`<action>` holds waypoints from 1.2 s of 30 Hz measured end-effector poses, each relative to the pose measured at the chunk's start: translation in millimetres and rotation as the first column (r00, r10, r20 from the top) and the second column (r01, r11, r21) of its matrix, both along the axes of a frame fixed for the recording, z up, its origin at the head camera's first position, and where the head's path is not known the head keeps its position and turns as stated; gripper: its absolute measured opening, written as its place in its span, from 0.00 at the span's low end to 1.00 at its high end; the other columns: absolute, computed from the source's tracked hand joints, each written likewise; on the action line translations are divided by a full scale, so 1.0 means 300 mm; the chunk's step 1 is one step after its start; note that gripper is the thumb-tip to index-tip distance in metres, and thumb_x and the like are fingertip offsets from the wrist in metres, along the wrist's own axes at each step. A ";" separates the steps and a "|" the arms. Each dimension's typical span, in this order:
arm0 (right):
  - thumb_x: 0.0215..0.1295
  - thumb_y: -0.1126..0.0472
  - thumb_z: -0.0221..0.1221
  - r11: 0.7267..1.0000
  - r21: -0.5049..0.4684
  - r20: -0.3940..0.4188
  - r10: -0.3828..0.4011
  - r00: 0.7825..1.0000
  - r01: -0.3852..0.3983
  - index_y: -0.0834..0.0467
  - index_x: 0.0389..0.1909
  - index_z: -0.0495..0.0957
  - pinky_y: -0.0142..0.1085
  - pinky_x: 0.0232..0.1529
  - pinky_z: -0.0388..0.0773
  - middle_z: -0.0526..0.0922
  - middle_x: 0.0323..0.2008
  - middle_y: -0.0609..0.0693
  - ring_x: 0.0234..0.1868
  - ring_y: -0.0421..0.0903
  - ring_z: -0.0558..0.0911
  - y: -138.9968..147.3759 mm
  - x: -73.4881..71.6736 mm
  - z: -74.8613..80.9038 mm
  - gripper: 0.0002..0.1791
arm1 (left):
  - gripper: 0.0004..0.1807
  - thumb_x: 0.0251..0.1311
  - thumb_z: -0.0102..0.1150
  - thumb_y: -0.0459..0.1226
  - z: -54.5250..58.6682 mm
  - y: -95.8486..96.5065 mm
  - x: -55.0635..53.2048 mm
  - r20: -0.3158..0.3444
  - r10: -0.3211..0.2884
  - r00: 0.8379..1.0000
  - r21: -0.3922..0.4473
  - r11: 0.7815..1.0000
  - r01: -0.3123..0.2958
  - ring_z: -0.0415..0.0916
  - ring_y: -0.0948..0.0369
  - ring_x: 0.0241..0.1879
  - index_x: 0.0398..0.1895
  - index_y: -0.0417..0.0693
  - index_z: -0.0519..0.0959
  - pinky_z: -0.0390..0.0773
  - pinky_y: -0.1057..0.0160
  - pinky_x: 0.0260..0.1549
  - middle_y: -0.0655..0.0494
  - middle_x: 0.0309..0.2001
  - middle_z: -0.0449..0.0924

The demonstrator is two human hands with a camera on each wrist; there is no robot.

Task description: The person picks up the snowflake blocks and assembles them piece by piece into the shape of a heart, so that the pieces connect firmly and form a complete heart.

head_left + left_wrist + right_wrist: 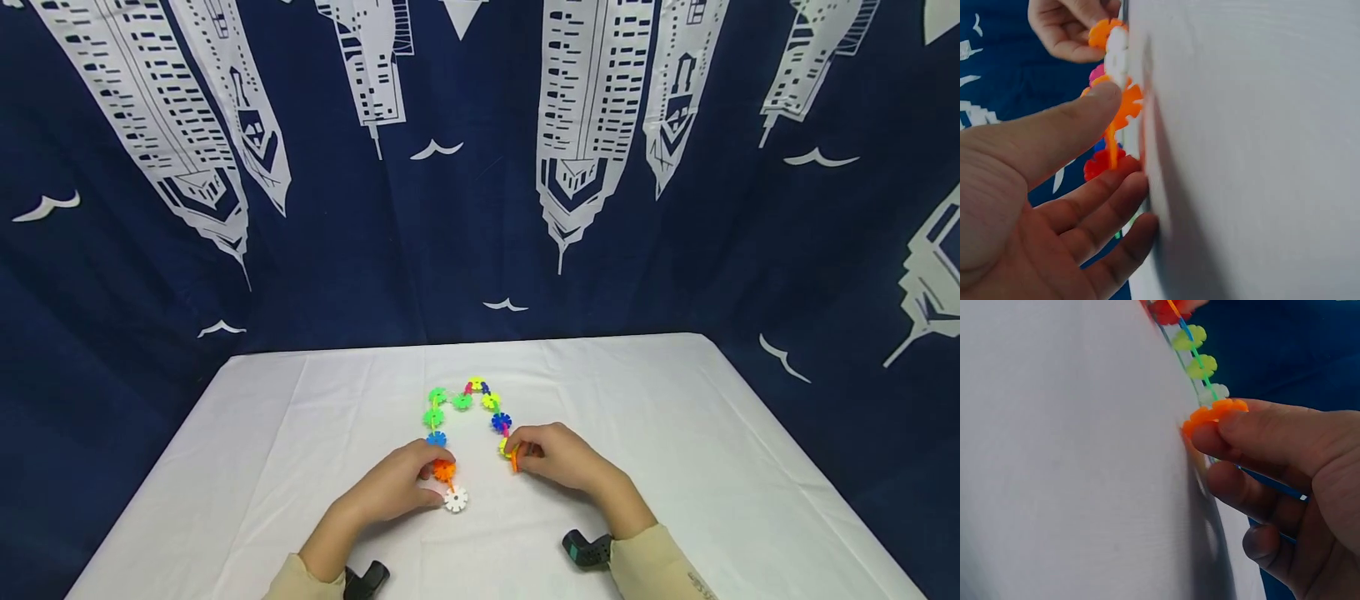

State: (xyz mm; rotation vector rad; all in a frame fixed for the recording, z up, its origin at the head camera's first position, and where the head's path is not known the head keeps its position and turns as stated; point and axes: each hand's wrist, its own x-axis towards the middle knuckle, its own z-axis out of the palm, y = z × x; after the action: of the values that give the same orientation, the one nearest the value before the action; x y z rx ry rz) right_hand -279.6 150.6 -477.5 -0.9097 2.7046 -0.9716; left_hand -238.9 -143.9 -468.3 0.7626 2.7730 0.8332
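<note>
A chain of colourful notched plastic snowflake discs [433,417] curves over the white tabletop in an arch. My left hand [401,483] rests at its left leg, by an orange disc [444,472] and the white end disc [455,499]. In the left wrist view the thumb overlaps the orange disc [1129,106], and the loosely extended fingers lie near a red disc [1099,165]. At the right leg's end my right hand [558,454] pinches an orange disc [514,460] between thumb and index finger, edge-on, beside a yellow disc [503,447]. The right wrist view shows this orange disc [1200,419] close over the cloth.
White cloth covers the table [360,375]. A navy curtain [450,250] with white buildings and birds hangs behind its far edge. Black wrist devices [365,581] sit at both sleeves, low over the table.
</note>
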 end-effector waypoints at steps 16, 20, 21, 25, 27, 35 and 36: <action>0.64 0.60 0.66 0.997 -0.008 -0.026 -0.072 0.997 0.072 0.45 0.41 0.82 0.28 0.30 0.72 0.77 0.26 0.37 0.27 0.34 0.72 -0.014 -0.007 -0.026 0.07 | 0.28 0.50 0.77 0.45 -0.025 0.133 -0.058 -0.097 0.053 0.994 -0.046 0.997 -0.057 0.68 0.67 0.34 0.56 0.56 0.80 0.69 0.69 0.30 0.57 0.51 0.69; 0.64 0.61 0.66 0.998 -0.018 -0.027 -0.062 0.998 0.061 0.46 0.41 0.82 0.28 0.30 0.72 0.77 0.26 0.38 0.27 0.34 0.72 -0.011 -0.004 -0.028 0.07 | 0.33 0.48 0.78 0.45 -0.037 0.125 -0.045 -0.090 0.008 0.996 -0.016 1.000 -0.009 0.70 0.68 0.35 0.60 0.64 0.76 0.71 0.69 0.32 0.55 0.64 0.61; 0.64 0.61 0.66 0.998 -0.024 -0.027 -0.057 0.998 0.057 0.46 0.41 0.82 0.28 0.29 0.72 0.77 0.26 0.38 0.27 0.34 0.72 -0.010 -0.003 -0.030 0.07 | 0.33 0.48 0.78 0.45 -0.040 0.126 -0.041 -0.101 -0.009 0.995 -0.018 1.000 0.007 0.71 0.68 0.36 0.60 0.66 0.76 0.72 0.69 0.33 0.55 0.66 0.59; 0.63 0.61 0.67 0.998 -0.055 -0.023 -0.031 0.999 0.030 0.47 0.41 0.82 0.27 0.29 0.72 0.77 0.24 0.38 0.26 0.32 0.72 -0.016 -0.001 -0.034 0.07 | 0.25 0.49 0.77 0.47 -0.049 0.137 -0.033 -0.164 -0.076 0.984 -0.047 0.996 0.069 0.77 0.64 0.46 0.53 0.67 0.80 0.78 0.64 0.41 0.59 0.68 0.64; 0.63 0.60 0.67 0.997 -0.069 -0.012 -0.019 1.000 0.018 0.47 0.40 0.82 0.27 0.29 0.71 0.77 0.24 0.38 0.25 0.32 0.72 -0.022 0.001 -0.036 0.07 | 0.21 0.51 0.76 0.48 -0.054 0.144 -0.032 -0.198 -0.101 0.975 -0.070 0.994 0.089 0.77 0.64 0.52 0.49 0.67 0.81 0.80 0.62 0.45 0.63 0.64 0.70; 0.66 0.60 0.65 0.989 -0.144 0.110 0.030 0.993 -0.014 0.47 0.39 0.81 0.27 0.19 0.72 0.79 0.19 0.45 0.15 0.33 0.72 -0.042 0.009 -0.044 0.05 | 0.17 0.51 0.74 0.52 -0.067 0.146 -0.032 -0.279 -0.104 0.955 -0.087 0.993 0.083 0.79 0.66 0.52 0.45 0.66 0.85 0.80 0.64 0.40 0.68 0.56 0.78; 0.66 0.60 0.65 0.989 -0.146 0.116 0.033 0.993 -0.016 0.47 0.39 0.81 0.27 0.19 0.73 0.80 0.19 0.45 0.15 0.33 0.72 -0.044 0.009 -0.046 0.05 | 0.17 0.51 0.74 0.53 -0.069 0.145 -0.032 -0.287 -0.103 0.952 -0.094 0.992 0.079 0.79 0.66 0.51 0.45 0.67 0.85 0.80 0.65 0.38 0.68 0.55 0.78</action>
State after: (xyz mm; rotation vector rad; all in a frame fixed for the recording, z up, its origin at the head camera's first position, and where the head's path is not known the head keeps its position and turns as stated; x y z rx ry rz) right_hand -276.8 137.5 -491.2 -0.8775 2.5464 -1.1909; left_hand -248.6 -100.4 -489.1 1.0679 2.9734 0.6313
